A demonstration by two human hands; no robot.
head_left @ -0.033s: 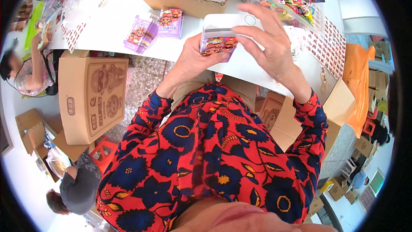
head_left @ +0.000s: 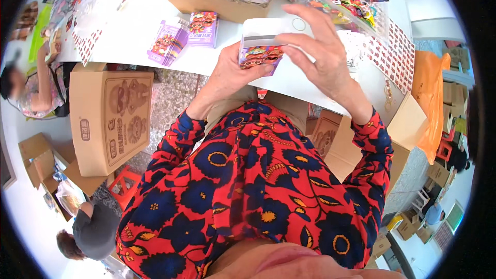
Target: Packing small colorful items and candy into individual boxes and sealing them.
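My left hand [head_left: 226, 76] is closed round a small printed paper box [head_left: 260, 57], purple with red cartoon figures. The box stands with its top end toward the table's far side, and a white flap [head_left: 257, 25] is raised there. Beside the flap is my right hand [head_left: 323, 54], its fingers apart and curved; the thumb and index tips are at the box's upper right edge. Whether those tips touch the box I cannot tell. Left of my hands lie a fanned stack of flat purple cartons [head_left: 168, 44] and another matching box [head_left: 202, 28].
At the table's far side sits a cardboard box [head_left: 217, 5] full of small packets. Right of it is a clear bag [head_left: 341, 0] of colourful small toys. Sticker sheets [head_left: 391, 54] lie at right. A large carton [head_left: 111, 119] stands left; a person [head_left: 39, 85] sits beyond it.
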